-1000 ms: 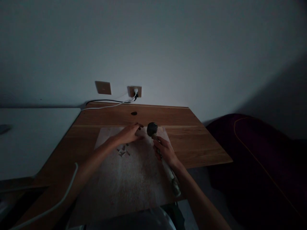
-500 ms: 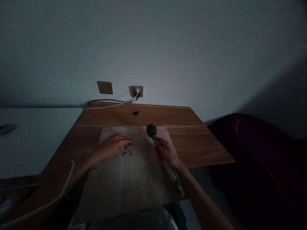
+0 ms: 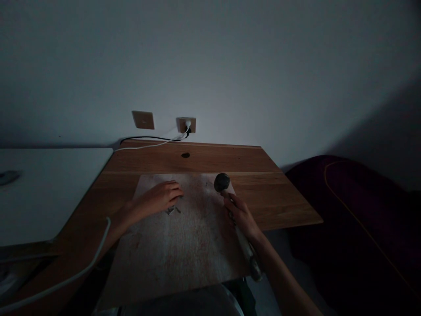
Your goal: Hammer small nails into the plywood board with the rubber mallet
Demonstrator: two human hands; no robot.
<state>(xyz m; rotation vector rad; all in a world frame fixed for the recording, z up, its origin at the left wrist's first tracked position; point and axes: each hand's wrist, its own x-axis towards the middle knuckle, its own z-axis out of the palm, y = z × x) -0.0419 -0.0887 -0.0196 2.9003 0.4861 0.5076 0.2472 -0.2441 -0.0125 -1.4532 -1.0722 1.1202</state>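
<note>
Here, right fingers (image 3: 232, 205) grip a dark-headed, pale-handled mallet (image 3: 222, 182); left fingers' (image 3: 174, 192) hold unclear.

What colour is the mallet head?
The mallet head looks dark grey to black, seen in the head view.

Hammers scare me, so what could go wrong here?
The long-handled hammer with the dark, round head, held in the right hand, could hit the left hand nearby. The small, shiny metal pieces by the left hand might scatter if bumped. The flat, pale wooden board seems to overhang the near edge of the brown wooden table, so pressing there might tip it.
</note>
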